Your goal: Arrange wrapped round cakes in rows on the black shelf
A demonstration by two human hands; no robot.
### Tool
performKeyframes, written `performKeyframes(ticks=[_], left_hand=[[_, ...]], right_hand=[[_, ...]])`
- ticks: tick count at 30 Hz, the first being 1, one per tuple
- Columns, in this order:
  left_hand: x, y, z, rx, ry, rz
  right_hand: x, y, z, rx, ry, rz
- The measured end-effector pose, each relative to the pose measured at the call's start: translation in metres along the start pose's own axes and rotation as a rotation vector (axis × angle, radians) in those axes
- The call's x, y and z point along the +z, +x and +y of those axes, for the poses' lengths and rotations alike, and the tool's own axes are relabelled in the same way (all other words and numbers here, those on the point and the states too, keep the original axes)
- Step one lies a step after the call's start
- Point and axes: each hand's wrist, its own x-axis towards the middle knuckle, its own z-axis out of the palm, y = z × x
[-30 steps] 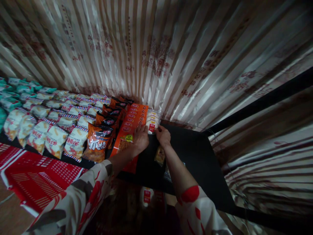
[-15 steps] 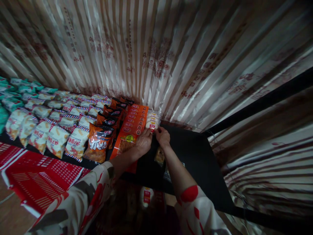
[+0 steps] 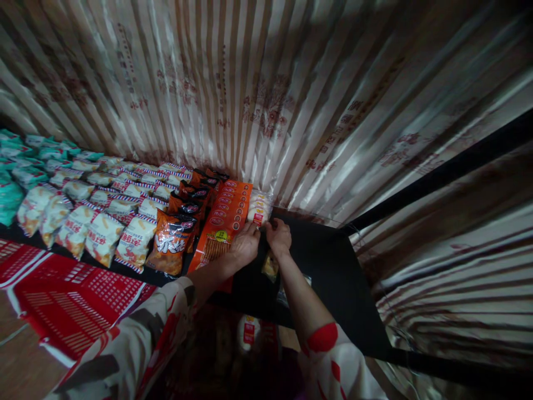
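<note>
"Near the centre of the frame, what are the left hand and the right hand doing?"

"Both are bending around the near end of a white packet with a red label, left fingers at its edge, right fingers curling just beside its corner."

"Are they grasping it?"

"I can't tell; the knuckles are hiding the fingertips. Whether more packets are lying behind it, I can't make out either."

"Where is it lying?"

"On the black bench, touching or just beside the orange packs."

"What else is being hidden?"

"Below the right hand, the wrist is partly covering a yellowish packet, and the forearm is blocking most of a clear wrapper. At far left, the frame is cutting off teal bags."
</note>
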Motion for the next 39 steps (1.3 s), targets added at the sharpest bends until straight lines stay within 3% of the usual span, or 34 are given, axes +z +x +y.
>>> performKeyframes(ticks=[8,15,25,30,39], left_hand=[[-0.012,-0.018,0.017,-0.031,-0.02,-0.018],[-0.031,-0.042,0.034,-0.076,-0.036,-0.066],[-0.032,-0.102,0.048,-0.18,-0.139,-0.165],[-0.034,-0.119,0.052,-0.184,-0.125,-0.208],[-0.033,-0.137,0.066,-0.078,-0.144,-0.191]], right_hand=[[-0.008,-0.037,-0.005,-0.101,0.106,0.051],[-0.018,-0.074,-0.011,-0.069,0.123,0.022],[-0.013,-0.131,0.002,-0.043,0.282,-0.173],[-0.008,-0.139,0.01,-0.05,0.302,-0.198],[-0.023,-0.141,0.028,0.012,0.296,-0.134]])
